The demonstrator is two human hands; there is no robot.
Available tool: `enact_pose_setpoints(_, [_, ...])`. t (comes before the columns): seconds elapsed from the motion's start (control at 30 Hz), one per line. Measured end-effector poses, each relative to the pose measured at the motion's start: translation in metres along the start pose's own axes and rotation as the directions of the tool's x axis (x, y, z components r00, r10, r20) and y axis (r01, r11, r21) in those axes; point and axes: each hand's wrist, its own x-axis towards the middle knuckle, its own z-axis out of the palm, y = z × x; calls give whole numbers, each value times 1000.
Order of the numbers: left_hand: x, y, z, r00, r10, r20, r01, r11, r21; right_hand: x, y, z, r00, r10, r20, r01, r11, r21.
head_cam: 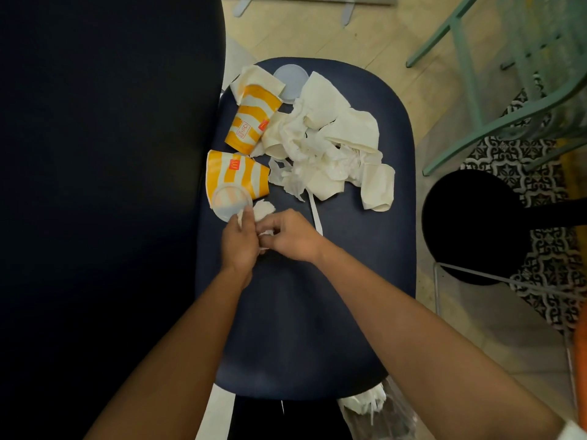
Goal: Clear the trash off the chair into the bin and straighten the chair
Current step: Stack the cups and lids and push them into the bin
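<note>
On the dark blue chair seat point(317, 312) lie two crushed yellow-and-white paper cups point(251, 122) point(236, 177), two clear plastic lids point(230, 203) point(290, 81), a pile of crumpled white napkins point(330, 144) and a white paper strip point(316, 214). My left hand point(239, 241) and my right hand point(287, 238) meet at the near edge of the litter. Both pinch small crumpled scraps of white paper point(265, 235). Another white scrap point(263, 211) sticks out above my left fingers, beside the nearer lid.
The chair's dark backrest point(104, 185) fills the left side. A clear plastic bag with white trash point(374, 411) hangs at the seat's near edge. A black round stool point(470, 227) and a green metal chair point(508, 90) stand on the right, over a patterned floor.
</note>
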Motion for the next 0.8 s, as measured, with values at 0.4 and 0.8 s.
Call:
enact_pose_setpoints(0.4, [17, 8, -34, 946, 132, -296, -62, 970, 234, 67, -29, 17, 913, -327, -245, 3, 606, -796])
enact_pose_setpoints(0.8, [22, 12, -30, 971, 114, -209, -63, 969, 238, 79, -17, 17, 906, -394, -157, 152, 646, -748])
